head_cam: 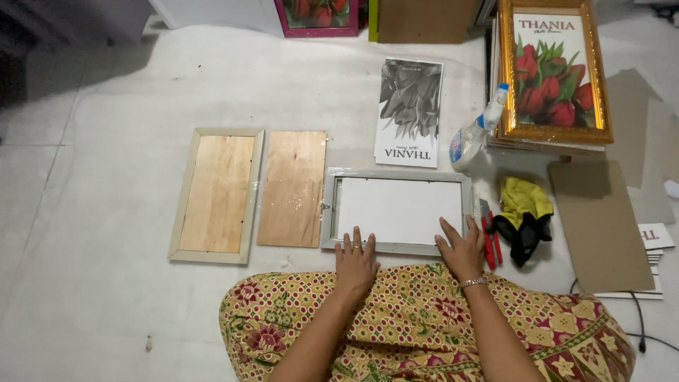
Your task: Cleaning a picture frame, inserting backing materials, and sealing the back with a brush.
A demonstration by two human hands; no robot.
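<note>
Left hand [356, 260] and right hand [461, 249] press flat, fingers spread, gripping nothing, on the silver frame [397, 211]: face-down, pale backing showing, long axis running left-right.

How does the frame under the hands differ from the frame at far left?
The near frame lies crosswise, grey-rimmed, with a white panel inside; the left frame lies lengthwise, pale-rimmed, filled with wood. Both hands, left and right, press the near frame; the left frame is untouched. Both lie flat.

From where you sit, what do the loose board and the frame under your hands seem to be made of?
The loose board looks like thin plywood: tan, visible grain, slight sheen, perhaps film-wrapped. The frame under both hands seems grey-painted wood or plastic, which I cannot tell; its centre is a flat white sheet.
</note>
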